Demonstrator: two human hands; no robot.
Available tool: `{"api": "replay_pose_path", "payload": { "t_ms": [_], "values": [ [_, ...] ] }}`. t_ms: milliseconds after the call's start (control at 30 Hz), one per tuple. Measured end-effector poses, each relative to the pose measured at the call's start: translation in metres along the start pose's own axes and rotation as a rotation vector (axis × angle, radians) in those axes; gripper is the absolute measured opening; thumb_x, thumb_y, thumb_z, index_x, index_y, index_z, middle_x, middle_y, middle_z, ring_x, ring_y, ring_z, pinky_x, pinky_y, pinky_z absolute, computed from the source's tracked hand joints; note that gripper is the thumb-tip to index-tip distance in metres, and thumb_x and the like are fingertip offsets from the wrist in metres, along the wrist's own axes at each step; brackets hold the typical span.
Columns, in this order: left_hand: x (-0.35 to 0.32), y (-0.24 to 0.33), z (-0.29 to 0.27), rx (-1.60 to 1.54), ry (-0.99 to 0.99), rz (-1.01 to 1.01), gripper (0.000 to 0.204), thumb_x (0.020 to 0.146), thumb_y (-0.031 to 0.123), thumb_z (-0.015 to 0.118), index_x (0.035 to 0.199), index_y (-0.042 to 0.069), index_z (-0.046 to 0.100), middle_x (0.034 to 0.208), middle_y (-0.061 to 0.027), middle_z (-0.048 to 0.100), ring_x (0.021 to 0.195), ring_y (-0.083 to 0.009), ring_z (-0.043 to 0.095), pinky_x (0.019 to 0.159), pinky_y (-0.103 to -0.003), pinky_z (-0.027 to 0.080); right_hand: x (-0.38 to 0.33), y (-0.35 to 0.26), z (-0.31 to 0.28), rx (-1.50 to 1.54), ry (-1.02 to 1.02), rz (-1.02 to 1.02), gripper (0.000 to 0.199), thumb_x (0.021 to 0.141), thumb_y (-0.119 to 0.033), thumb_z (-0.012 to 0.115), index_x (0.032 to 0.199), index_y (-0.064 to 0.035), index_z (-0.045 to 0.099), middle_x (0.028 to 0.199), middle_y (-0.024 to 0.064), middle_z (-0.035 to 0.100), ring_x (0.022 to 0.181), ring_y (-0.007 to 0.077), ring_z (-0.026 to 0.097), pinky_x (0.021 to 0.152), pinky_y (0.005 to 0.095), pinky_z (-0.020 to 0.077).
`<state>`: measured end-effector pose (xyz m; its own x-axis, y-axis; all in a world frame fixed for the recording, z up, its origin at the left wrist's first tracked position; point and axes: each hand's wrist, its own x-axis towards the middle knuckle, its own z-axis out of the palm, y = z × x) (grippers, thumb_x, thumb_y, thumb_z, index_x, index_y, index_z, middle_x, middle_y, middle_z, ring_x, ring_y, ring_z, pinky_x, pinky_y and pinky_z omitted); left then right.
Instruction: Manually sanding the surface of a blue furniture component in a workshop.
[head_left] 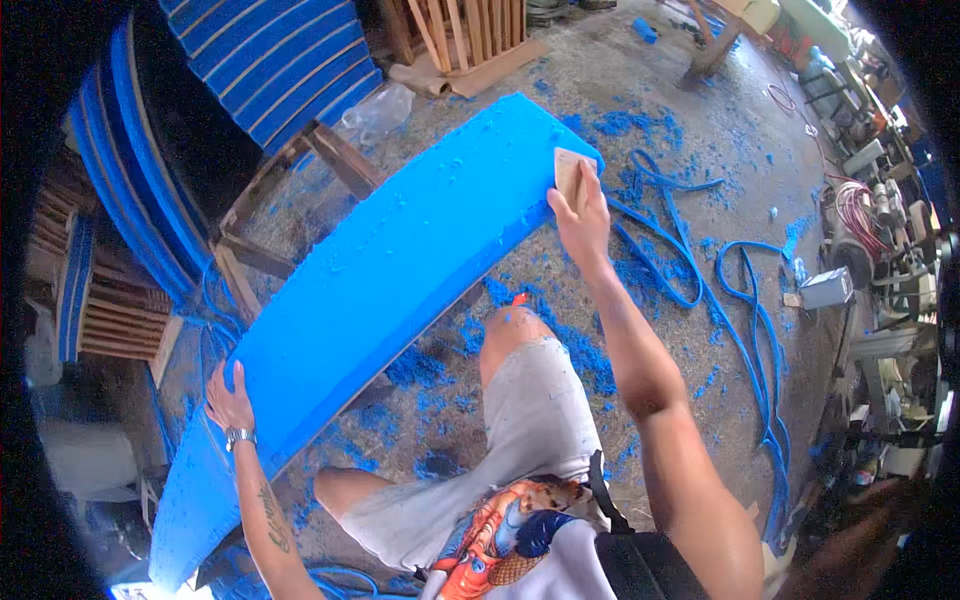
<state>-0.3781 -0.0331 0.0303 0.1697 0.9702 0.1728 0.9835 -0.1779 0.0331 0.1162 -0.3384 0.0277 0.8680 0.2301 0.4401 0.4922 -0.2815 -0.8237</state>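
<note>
Right hand (580, 215) presses sanding block (568, 172) on blue board (380, 270); left hand (228, 400) steadies edge.

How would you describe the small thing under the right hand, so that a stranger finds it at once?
Start from the long blue board lying across the middle. Follow it to its far end, where the right hand presses a small flat tan block against its edge. It is the only pale, wood-coloured piece on the blue surface.

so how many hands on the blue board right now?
2. The left hand presses on the blue board near its lower left edge; the right hand holds a tan block on its far upper end.
</note>
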Motion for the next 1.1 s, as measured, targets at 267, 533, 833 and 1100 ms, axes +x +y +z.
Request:
{"api": "replay_pose_path", "payload": {
  "t_ms": [267, 533, 833, 1100],
  "values": [
    [0.003, -0.002, -0.002, 0.011, -0.012, -0.003, 0.062, 0.092, 0.065, 0.043, 0.135, 0.022, 0.055, 0.142, -0.0043, 0.050, 0.135, -0.0255, 0.040, 0.113, -0.055, 0.016, -0.033, -0.003, -0.008, -0.016, -0.400, -0.421, 0.069, 0.079, -0.023, 0.071, 0.142, -0.0114, 0.044, 0.114, 0.0267, 0.057, 0.095, 0.0421, 0.062, 0.078, 0.0455, 0.0536],
    [0.003, -0.005, -0.004, -0.011, -0.019, 0.011, 0.062, 0.093, 0.064, 0.043, 0.135, 0.021, 0.054, 0.142, -0.0060, 0.050, 0.134, -0.0264, 0.040, 0.112, -0.055, 0.017, -0.065, -0.020, 0.010, 0.885, -0.395, 0.743, 0.064, 0.091, -0.028, 0.065, 0.142, -0.0034, 0.035, 0.117, 0.0150, 0.057, 0.100, 0.0257, 0.059, 0.081, 0.0363, 0.0519],
    [0.005, -0.007, -0.002, -0.008, -0.045, 0.010, 0.062, 0.094, 0.063, 0.041, 0.137, 0.020, 0.052, 0.142, -0.0103, 0.049, 0.134, -0.0303, 0.041, 0.112, -0.056, 0.017, -0.049, -0.004, 0.031, 0.677, 0.026, 0.320, 0.074, 0.080, -0.011, 0.069, 0.144, 0.0009, 0.035, 0.138, 0.0212, 0.045, 0.126, 0.0318, 0.045, 0.105, 0.0411, 0.0370],
    [0.011, 0.036, -0.013, -0.018, -0.114, 0.162, 0.063, 0.096, 0.058, 0.040, 0.135, 0.009, 0.053, 0.136, -0.0158, 0.054, 0.128, -0.0334, 0.047, 0.109, -0.049, 0.029, -0.057, 0.026, 0.025, 0.755, -0.004, 0.367, 0.068, 0.089, -0.018, 0.065, 0.145, 0.0008, 0.032, 0.142, 0.0212, 0.043, 0.128, 0.0298, 0.045, 0.108, 0.0393, 0.0345]
  ]
}}
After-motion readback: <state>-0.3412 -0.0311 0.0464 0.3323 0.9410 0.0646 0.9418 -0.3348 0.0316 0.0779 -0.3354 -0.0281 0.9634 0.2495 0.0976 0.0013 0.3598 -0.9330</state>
